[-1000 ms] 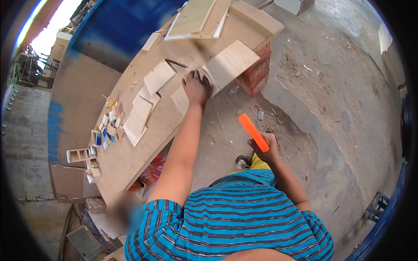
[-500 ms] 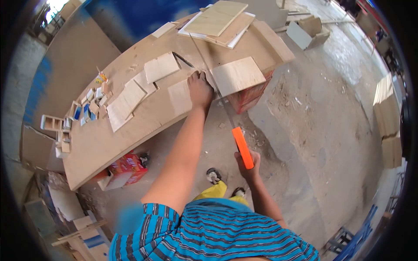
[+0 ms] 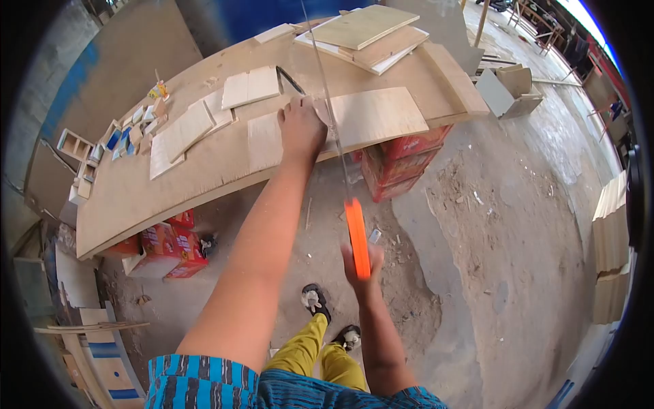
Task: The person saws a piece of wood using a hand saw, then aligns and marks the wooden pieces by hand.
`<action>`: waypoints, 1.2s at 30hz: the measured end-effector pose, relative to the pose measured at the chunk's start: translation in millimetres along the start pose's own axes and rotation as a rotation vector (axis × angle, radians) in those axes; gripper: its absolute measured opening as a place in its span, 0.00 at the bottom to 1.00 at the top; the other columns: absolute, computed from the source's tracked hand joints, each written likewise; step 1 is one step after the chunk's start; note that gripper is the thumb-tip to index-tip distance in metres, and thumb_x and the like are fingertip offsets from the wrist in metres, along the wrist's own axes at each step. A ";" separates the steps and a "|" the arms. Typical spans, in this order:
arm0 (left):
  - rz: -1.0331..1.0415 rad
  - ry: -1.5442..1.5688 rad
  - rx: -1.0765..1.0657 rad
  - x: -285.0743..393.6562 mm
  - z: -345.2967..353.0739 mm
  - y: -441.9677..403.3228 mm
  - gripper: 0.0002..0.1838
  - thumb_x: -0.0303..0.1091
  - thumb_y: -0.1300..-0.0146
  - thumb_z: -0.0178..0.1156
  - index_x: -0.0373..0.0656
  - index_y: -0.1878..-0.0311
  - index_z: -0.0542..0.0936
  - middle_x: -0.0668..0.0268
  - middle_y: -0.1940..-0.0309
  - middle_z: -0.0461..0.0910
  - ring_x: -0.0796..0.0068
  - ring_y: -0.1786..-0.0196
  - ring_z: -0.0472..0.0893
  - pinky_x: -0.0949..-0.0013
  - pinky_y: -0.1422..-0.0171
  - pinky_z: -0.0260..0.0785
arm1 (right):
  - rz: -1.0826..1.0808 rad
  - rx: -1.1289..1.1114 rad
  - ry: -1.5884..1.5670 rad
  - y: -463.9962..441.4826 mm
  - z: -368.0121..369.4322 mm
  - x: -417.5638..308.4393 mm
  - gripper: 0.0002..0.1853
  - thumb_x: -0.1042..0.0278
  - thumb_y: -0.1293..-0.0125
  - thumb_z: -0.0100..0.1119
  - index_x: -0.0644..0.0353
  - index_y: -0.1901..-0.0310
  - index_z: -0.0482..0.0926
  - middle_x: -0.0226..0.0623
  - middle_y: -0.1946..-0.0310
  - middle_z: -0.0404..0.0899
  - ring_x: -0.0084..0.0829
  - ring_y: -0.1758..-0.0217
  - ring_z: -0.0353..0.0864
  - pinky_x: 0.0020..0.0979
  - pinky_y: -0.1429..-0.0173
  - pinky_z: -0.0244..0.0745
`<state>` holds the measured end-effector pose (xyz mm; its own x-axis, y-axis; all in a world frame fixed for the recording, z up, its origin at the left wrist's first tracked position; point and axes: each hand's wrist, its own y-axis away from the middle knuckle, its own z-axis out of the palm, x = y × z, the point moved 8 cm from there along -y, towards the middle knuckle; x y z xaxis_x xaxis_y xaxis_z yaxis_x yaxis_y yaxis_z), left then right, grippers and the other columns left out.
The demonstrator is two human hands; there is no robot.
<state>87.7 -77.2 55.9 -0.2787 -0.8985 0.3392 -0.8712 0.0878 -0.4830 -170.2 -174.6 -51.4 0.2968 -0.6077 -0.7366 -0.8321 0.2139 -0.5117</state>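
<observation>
My right hand (image 3: 361, 262) is wrapped round the orange handle of a handsaw (image 3: 357, 238). Its long thin blade runs up and away, crossing a pale wooden board (image 3: 385, 116) that lies at the table's near edge. Just left of the blade, my left hand (image 3: 302, 128) presses down on the board with bent fingers; its thumb is hard to make out. The board shows on both sides of that hand. Whether the teeth are inside a cut I cannot tell. A dark, narrow strip (image 3: 291, 80) lies just beyond my left fingers.
The wooden table (image 3: 204, 178) rests on red cartons (image 3: 402, 160). Thin boards (image 3: 252, 87) lie on its left half, sheets (image 3: 364, 27) are stacked at the back, and small blocks (image 3: 133, 133) crowd the far left. Debris litters the floor (image 3: 504, 225).
The saw and my right hand have shifted left and slightly down in view, and the blade stands more upright. My left hand remains on the board. The head view has turned a little.
</observation>
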 end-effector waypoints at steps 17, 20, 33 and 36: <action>0.086 -0.046 0.134 -4.2 1.9 -0.9 0.13 0.28 0.43 0.50 0.40 0.57 0.79 0.59 0.56 0.76 0.58 0.48 0.73 0.54 0.39 0.60 | 0.328 -0.024 -0.056 96.9 -136.5 -59.6 0.13 0.66 0.51 0.67 0.60 0.79 0.70 0.38 0.86 0.63 0.38 0.86 0.63 0.33 0.79 0.59; 0.066 -0.061 0.121 -5.0 3.3 -2.6 0.13 0.28 0.43 0.49 0.40 0.57 0.79 0.59 0.56 0.76 0.59 0.48 0.73 0.54 0.40 0.60 | 0.353 0.049 -0.022 81.8 -144.4 -83.8 0.13 0.67 0.50 0.67 0.61 0.79 0.70 0.37 0.86 0.63 0.37 0.86 0.61 0.32 0.79 0.58; 0.064 0.022 0.003 3.4 0.0 4.3 0.16 0.26 0.47 0.50 0.39 0.54 0.76 0.56 0.54 0.74 0.55 0.45 0.71 0.53 0.38 0.59 | 0.316 -0.036 -0.050 32.8 -78.7 -66.2 0.11 0.67 0.49 0.67 0.60 0.78 0.74 0.43 0.86 0.69 0.46 0.84 0.71 0.36 0.79 0.64; 0.074 0.010 -0.004 3.3 -3.3 8.6 0.15 0.27 0.47 0.50 0.39 0.55 0.76 0.56 0.54 0.74 0.54 0.45 0.70 0.53 0.38 0.58 | 0.261 -0.011 -0.053 -21.9 -57.9 -56.4 0.12 0.67 0.47 0.67 0.63 0.78 0.74 0.44 0.87 0.69 0.44 0.85 0.71 0.34 0.79 0.64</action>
<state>77.9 -77.9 55.5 -0.3468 -0.8851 0.3105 -0.8494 0.1559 -0.5042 -195.8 -189.3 27.0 0.0953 -0.4923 -0.8652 -0.8886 0.3496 -0.2968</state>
